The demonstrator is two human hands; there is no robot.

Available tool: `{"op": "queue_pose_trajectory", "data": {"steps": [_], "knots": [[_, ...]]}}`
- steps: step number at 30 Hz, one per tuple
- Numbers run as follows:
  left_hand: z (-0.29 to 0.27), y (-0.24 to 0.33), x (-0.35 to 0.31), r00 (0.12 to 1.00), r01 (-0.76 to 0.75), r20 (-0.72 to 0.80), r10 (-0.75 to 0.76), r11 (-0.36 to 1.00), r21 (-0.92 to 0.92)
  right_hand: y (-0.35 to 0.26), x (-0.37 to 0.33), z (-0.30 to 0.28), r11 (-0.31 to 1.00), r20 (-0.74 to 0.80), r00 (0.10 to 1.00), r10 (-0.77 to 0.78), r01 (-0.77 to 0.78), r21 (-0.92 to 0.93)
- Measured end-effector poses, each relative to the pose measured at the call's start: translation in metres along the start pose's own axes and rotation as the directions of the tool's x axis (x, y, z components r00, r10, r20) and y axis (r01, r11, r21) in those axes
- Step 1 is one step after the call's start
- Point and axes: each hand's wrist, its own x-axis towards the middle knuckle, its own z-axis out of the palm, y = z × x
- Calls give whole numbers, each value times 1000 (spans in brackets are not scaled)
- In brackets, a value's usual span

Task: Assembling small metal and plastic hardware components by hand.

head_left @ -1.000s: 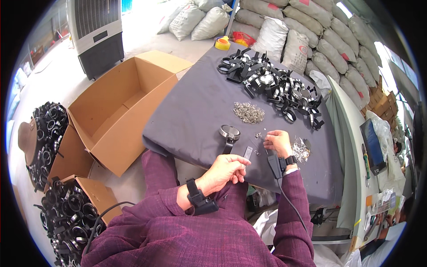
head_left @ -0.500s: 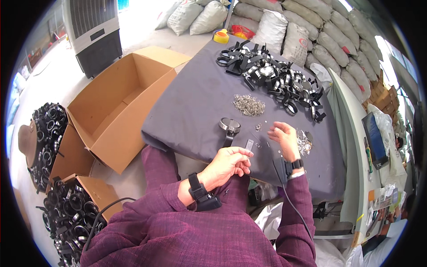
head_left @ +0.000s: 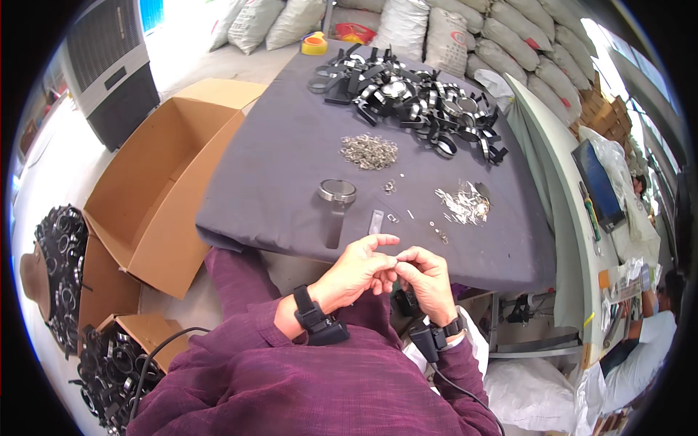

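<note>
pale strip (head_left: 376, 221) lies on the table (head_left: 269, 145) nr its near edge, just beyond the left hand (head_left: 355, 275); that hand's thumb & fingers are closed in a pinch, w/ the index sticking out. right hand (head_left: 427, 282) is also pinched, its tips up against the left's; any bit betw them is too small/hidden to ID, so can't tell if a join is made. a round watch-like piece (head_left: 337, 192) sits beside the strip, dark strap toward the person, neither hand on it; looks like the one pc set apart, prob. not finished. a few loose bits (head_left: 390, 187) lie past the strip. supplies left: heap of small metal rings (head_left: 369, 152) & a scatter of thin metal pins (head_left: 465, 205), both w/ plenty remaining. at the far end, big pile of black & silver watch-like pcs (head_left: 396, 89); can't tell if they're done or waiting. off the table to the left, open cardboard box (head_left: 174, 247), & nr the person a smaller box w/ lots more black round pcs (head_left: 120, 367), status unclear too.
</note>
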Motion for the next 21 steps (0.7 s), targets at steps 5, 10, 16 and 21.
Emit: {"op": "queue_pose_trajectory", "data": {"steps": [5, 10, 16, 21], "knots": [[3, 9, -10, 1000, -8, -1, 8, 986, 168, 15, -8, -7, 901, -127, 991, 28, 30, 433], [-12, 35, -24, 928, -303, -139, 345, 919, 252, 12, -11, -54, 843, -404, 915, 17, 204, 498], [-19, 42, -23, 868, -373, -247, 430, 894, 248, 2, 29, -94, 898, -435, 883, -175, -39, -439], [-8, 29, -23, 917, -309, -170, 361, 912, 271, 8, 54, -95, 129, -178, 935, -306, -145, -981]]}}
